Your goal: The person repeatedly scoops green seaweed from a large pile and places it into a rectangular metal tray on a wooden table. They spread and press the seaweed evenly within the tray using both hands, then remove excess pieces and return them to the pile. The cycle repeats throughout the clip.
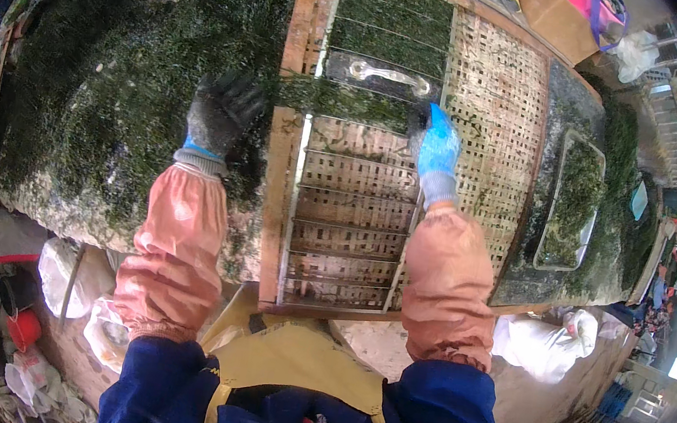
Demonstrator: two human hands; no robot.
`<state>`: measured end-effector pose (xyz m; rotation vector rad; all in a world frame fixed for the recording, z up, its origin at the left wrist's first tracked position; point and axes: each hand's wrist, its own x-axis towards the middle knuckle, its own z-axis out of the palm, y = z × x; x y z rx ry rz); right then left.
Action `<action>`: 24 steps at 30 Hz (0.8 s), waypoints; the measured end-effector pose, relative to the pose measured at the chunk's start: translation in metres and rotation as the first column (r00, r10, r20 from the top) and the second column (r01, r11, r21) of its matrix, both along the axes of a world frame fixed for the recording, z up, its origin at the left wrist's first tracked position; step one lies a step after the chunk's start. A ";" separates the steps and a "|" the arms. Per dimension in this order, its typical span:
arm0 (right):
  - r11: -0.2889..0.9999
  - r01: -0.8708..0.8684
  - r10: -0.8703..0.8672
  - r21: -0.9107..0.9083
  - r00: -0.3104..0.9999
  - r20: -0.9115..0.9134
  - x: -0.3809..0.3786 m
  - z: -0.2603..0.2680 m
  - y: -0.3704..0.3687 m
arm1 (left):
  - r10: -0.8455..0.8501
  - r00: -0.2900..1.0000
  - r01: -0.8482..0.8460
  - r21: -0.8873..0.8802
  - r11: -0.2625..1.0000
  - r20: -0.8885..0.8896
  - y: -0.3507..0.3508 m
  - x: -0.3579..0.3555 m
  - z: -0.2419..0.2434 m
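Note:
Before me lies a long metal frame (354, 193) with crossbars, resting on a perforated board (486, 128) with a wooden rim. Dark green plant strands, seaweed-like, fill its far sections (395, 15), and a looser strip (354, 102) crosses it nearer to me. Between them sits a dark plate with a pale metal handle (390, 76). My left hand (225, 111), in a dark-palmed glove, is on or just above the big green pile (131, 72) left of the frame. At the frame's right edge is my right hand (439, 144), in a blue glove; its fingertips are partly hidden near the green strip.
A clear rectangular tray (537, 252) holding green bits stands on a dark board at the right, with more green heap beyond. A cardboard box (556, 21) is at the far right. White sacks (544, 344) and a red-trimmed bag (1, 232) lie below the table edge.

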<state>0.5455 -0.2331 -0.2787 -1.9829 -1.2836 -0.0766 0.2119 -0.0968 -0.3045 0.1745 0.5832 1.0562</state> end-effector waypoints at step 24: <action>0.855 0.055 0.206 -0.516 0.877 0.435 -0.140 -0.022 0.043 | 0.825 -0.228 0.872 0.267 0.409 -0.518 -0.005 0.086 0.032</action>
